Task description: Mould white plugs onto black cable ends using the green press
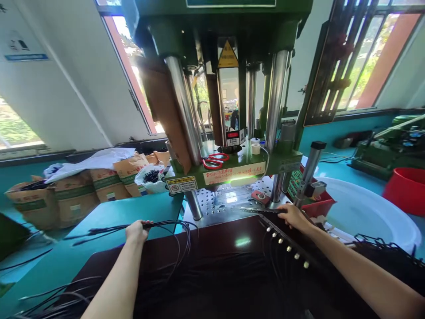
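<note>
My left hand is closed around a bundle of thin black cables, whose ends stick out to the left and loop down to the right. On the right, my right hand grips the end of a narrow dark metal strip, which reaches left over the perforated metal plate. Just below that hand lies a dark bar with several pale connectors in a row, on the dark tabletop. More black cables hang from this bar.
A green press with steel columns stands ahead, red-handled scissors on its ledge. Left are a teal table and paper sacks. At right are a red bin, a white round tub and a heap of black parts.
</note>
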`<state>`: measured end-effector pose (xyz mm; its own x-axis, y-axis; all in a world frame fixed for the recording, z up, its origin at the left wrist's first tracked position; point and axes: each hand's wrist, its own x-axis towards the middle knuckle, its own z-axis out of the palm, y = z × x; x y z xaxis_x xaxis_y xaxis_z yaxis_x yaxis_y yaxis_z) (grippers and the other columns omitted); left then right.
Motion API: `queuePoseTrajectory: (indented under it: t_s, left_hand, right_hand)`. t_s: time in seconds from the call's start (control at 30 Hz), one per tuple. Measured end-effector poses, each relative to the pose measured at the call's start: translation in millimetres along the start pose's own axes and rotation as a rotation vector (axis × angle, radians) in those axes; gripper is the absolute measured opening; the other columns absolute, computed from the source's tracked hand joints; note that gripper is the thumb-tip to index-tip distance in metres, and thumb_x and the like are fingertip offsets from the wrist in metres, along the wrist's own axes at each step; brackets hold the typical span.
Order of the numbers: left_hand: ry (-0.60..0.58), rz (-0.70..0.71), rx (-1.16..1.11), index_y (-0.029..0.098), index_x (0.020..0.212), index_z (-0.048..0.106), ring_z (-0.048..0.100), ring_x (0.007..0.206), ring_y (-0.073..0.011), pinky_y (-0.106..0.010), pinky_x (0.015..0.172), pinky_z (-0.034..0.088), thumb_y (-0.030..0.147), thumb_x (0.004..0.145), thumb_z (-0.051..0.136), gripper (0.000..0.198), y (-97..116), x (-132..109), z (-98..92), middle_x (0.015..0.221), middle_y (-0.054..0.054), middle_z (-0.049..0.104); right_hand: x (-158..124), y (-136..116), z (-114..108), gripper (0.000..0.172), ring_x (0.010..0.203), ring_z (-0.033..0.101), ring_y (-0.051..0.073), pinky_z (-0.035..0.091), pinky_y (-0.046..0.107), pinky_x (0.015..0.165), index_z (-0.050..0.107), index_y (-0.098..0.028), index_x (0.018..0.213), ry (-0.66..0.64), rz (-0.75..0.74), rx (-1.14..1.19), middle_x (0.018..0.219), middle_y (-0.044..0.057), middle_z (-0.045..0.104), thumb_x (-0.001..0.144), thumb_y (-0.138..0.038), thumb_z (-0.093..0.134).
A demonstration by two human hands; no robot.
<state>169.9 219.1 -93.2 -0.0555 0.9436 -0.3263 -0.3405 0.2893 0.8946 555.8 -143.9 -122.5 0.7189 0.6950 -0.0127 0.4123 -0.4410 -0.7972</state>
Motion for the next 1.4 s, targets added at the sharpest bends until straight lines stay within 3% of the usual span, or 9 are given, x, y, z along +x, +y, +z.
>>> queuePoseTrajectory:
  t_s: [0.17,0.33,0.43,0.5,0.63,0.73,0.9,1.13,1.4]
  left_hand:
    - [-0.009,-0.24,0.197,0.016,0.069,0.043,0.054,0.056,-0.0145,-0.027,0.05,0.047,0.009,0.078,0.048,0.012,-15,20,-11.2,0.063,-0.003,0.052]
    - [-0.185,-0.304,0.529,0.011,0.073,0.054,0.06,0.059,-0.0179,-0.027,0.047,0.048,0.016,0.075,0.056,0.006,5,15,-14.9,0.071,-0.011,0.063]
    - [-0.378,-0.117,0.638,0.012,0.069,0.059,0.054,0.046,-0.0117,-0.019,0.038,0.042,0.02,0.073,0.059,0.009,13,-34,4.2,0.069,-0.007,0.066]
    - [-0.652,-0.019,0.651,0.013,0.065,0.06,0.046,0.036,-0.0078,-0.015,0.032,0.032,0.023,0.072,0.06,0.012,8,-87,22.2,0.056,-0.003,0.061]
    - [-1.28,-0.136,0.867,0.013,0.074,0.065,0.05,0.04,-0.0095,-0.018,0.034,0.035,0.024,0.069,0.062,0.013,-28,-196,45.2,0.066,-0.007,0.065]
    - [-1.501,-0.202,0.966,0.014,0.084,0.065,0.049,0.041,-0.0073,-0.016,0.034,0.035,0.024,0.071,0.058,0.018,-68,-247,48.5,0.067,-0.004,0.063]
    - [-1.54,-0.252,0.966,0.012,0.107,0.053,0.049,0.036,-0.0047,-0.016,0.031,0.035,0.027,0.071,0.053,0.039,-114,-279,57.5,0.084,-0.006,0.063]
    - [-1.494,-0.607,0.561,0.015,0.112,0.04,0.056,0.038,-0.0094,-0.019,0.032,0.038,0.036,0.061,0.068,0.062,-130,-286,87.8,0.096,-0.012,0.064]
    - [-1.294,-0.729,0.284,0.014,0.095,0.051,0.051,0.036,-0.0077,-0.017,0.035,0.033,0.038,0.07,0.06,0.036,-132,-252,148.2,0.078,-0.011,0.069]
  right_hand:
    - [-25,-21,-24,0.022,0.081,0.059,0.02,0.045,0.03,0.07,0.06,-0.015,0.089,-0.052,-0.145,-0.25,0.095,0.008,0.058,0.068,-0.016,0.054]
    - [-92,-37,-59,0.032,0.059,0.059,0.023,0.04,0.028,0.051,0.063,-0.021,0.076,-0.454,-0.194,-0.539,0.065,0.002,0.061,0.047,-0.025,0.075]
    - [-120,-40,-64,0.04,0.073,0.062,0.029,0.042,0.032,0.057,0.06,-0.017,0.097,-0.485,-0.28,-0.804,0.079,0.01,0.065,0.057,-0.015,0.066]
    - [-124,-43,-64,0.038,0.075,0.062,0.029,0.042,0.033,0.059,0.058,-0.014,0.1,-0.45,-0.321,-0.914,0.08,0.013,0.065,0.063,-0.006,0.057]
    - [-106,-58,-67,0.041,0.071,0.062,0.028,0.039,0.031,0.056,0.057,-0.014,0.095,-0.39,-0.34,-1.065,0.082,0.013,0.063,0.061,0.006,0.047]
    - [-82,-71,-69,0.042,0.074,0.061,0.027,0.037,0.029,0.056,0.056,-0.015,0.097,-0.338,-0.288,-1.033,0.089,0.013,0.061,0.061,0.005,0.046]
    - [-40,-81,-62,0.032,0.07,0.059,0.022,0.031,0.024,0.051,0.055,-0.018,0.092,-0.31,-0.241,-0.875,0.075,0.006,0.062,0.063,-0.005,0.049]
    - [24,-100,-36,0.023,0.077,0.056,0.015,0.036,0.021,0.059,0.059,-0.015,0.086,-0.259,-0.284,-0.65,0.083,0.003,0.062,0.066,-0.007,0.053]
    - [90,-130,6,0.019,0.082,0.057,0.016,0.049,0.033,0.071,0.058,-0.015,0.096,-0.177,-0.261,-0.579,0.097,0.004,0.059,0.087,-0.03,0.051]
